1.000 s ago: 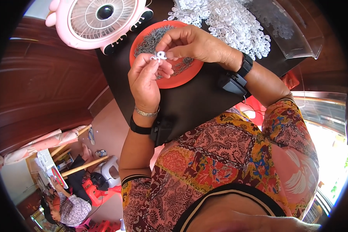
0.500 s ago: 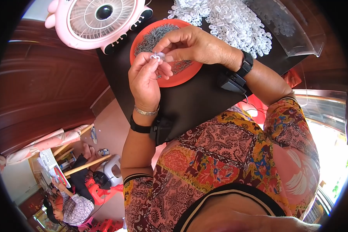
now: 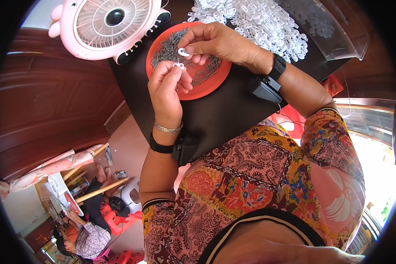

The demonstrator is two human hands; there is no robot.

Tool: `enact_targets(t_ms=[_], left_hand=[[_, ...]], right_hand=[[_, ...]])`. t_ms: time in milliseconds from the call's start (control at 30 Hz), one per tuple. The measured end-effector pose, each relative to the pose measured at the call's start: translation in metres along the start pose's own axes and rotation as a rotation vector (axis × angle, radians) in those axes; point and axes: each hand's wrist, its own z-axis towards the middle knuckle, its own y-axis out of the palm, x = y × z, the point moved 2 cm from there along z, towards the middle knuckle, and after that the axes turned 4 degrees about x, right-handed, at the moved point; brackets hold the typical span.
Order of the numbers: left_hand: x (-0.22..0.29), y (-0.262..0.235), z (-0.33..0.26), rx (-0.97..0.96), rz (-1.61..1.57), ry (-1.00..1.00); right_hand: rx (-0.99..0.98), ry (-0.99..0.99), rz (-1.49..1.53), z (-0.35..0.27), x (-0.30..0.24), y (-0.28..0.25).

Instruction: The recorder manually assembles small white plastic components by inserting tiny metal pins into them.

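My left hand pinches a small white plastic piece with two loops between thumb and forefinger. Just above it, the thumb and fingers of my right hand grip a white oval plastic piece with holes. A narrow gap separates the two pieces; whether something thin joins them is too small to tell. Both hands are over a round orange-red tray. Inside lie many small grey screw-like pieces, partly hidden by my hands.
A heap of white oval pieces lies at the back of the black table, beside a clear plastic bin. A pink fan stands back left. At lower left, another person sits by a small table.
My right hand has drawn slightly up and away from the left, and the white oval piece in it now shows clearly. My left hand stays nearly in place.
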Motion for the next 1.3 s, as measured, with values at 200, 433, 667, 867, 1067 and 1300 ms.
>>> enact_targets(t_ms=[200, 433, 667, 867, 1067, 1300], left_hand=[[-0.001, 0.000, -0.001, 0.023, 0.079, 0.010], [0.000, 0.000, -0.002, 0.031, 0.070, 0.001], [0.002, 0.002, -0.002, 0.008, 0.072, 0.002], [0.001, 0.001, -0.002, 0.001, 0.099, -0.004], [0.002, 0.002, -0.003, 0.024, 0.122, 0.002], [0.001, 0.003, -0.005, 0.024, 0.153, 0.017]], right_hand=[[-0.006, 0.028, 0.049, -0.004, -0.008, 0.002], [-0.014, -0.008, 0.007, -0.006, -0.010, 0.003], [-0.022, -0.035, -0.024, -0.006, -0.011, 0.003], [-0.020, 0.018, -0.006, -0.006, -0.010, 0.002], [-0.040, -0.005, -0.034, -0.006, -0.011, 0.004], [-0.020, -0.120, -0.120, -0.011, -0.015, 0.008]])
